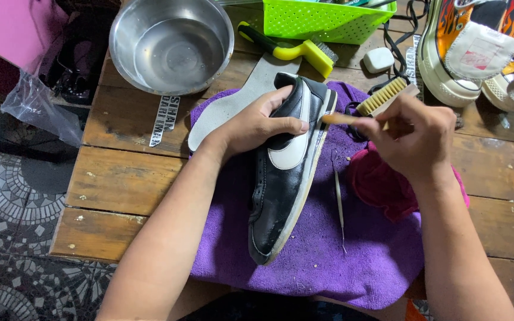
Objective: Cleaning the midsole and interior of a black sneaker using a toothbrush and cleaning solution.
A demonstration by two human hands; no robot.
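A black leather sneaker [281, 196] with a white side mark lies on its side on a purple towel [328, 261]. My left hand [257, 122] grips its heel end. My right hand [414, 137] holds a thin wooden-handled tool [337, 118] whose tip touches the shoe's sole edge near the heel. A grey insole [239, 98] lies under and behind the shoe. A slim metal pick [339, 199] rests on the towel beside the sole.
A steel bowl [171, 44] with a little water stands at the back left. A yellow-handled brush [295, 50], a green basket [328, 21], a white bar [379, 59], a wooden brush [385, 95], a pink cloth [382, 184] and flame-patterned sneakers [471, 53] surround the wooden table [120, 178].
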